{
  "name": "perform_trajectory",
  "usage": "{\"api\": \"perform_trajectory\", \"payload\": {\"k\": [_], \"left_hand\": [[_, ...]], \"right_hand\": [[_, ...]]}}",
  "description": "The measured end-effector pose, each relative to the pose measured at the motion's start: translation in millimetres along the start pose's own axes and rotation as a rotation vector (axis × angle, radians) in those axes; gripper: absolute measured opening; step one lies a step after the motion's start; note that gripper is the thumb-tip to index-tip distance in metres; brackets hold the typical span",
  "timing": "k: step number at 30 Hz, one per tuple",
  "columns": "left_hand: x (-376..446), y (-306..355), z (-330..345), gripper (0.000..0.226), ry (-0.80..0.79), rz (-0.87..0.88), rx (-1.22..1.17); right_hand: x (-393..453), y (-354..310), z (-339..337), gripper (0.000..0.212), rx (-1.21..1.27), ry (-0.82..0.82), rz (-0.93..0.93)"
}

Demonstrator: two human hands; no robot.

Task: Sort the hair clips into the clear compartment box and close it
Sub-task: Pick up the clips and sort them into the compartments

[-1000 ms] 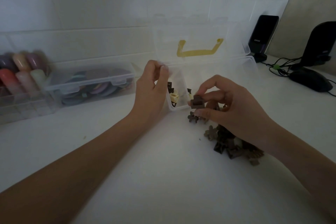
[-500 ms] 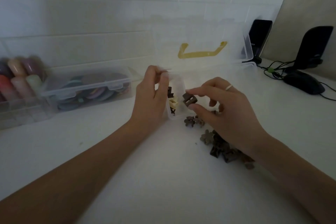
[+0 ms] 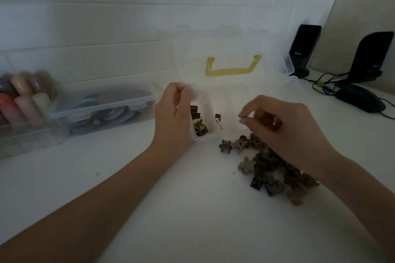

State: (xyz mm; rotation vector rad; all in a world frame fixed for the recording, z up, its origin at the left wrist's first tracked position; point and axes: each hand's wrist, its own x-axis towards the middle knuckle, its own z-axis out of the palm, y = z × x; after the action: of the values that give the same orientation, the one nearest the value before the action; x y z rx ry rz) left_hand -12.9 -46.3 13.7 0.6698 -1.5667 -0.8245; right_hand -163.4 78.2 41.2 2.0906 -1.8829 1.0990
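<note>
The right hand (image 3: pixel 284 132) hovers above the pile of hair clips (image 3: pixel 275 173), fingers curled with thumb and forefinger nearly meeting; whether they pinch anything cannot be told. The left hand (image 3: pixel 173 113) grips the left wall of the clear compartment box (image 3: pixel 205 100), thumb and fingers pinching its rim. Small brown, claw-shaped clips lie in the near-left compartment. The translucent lid stands upright, showing a yellow handle (image 3: pixel 232 68).

dim, underexposed shot; clear box (image 3: pixel 222 100) glows brightest, left-side bins (image 3: pixel 32 100) motion-blurred, wide-angle bending at edges
</note>
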Motion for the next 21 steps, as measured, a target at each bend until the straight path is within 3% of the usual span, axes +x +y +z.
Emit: {"api": "perform_trajectory", "payload": {"k": [6, 9, 13, 21], "left_hand": [[6, -8, -1, 0.024, 0.061, -0.111, 0.013], [5, -7, 0, 0.024, 0.074, -0.127, 0.002], [5, -5, 1, 0.024, 0.079, -0.144, -0.006], [5, -8, 0, 0.018, 0.074, -0.112, 0.023]], "right_hand": [[2, 11, -12, 0.021, -0.155, -0.337, 0.041], [0, 11, -7, 0.033, -0.320, -0.404, 0.024], [0, 9, -4, 0.020, -0.305, -0.400, 0.042], [2, 2, -2, 0.015, 0.103, -0.165, 0.025]]}}
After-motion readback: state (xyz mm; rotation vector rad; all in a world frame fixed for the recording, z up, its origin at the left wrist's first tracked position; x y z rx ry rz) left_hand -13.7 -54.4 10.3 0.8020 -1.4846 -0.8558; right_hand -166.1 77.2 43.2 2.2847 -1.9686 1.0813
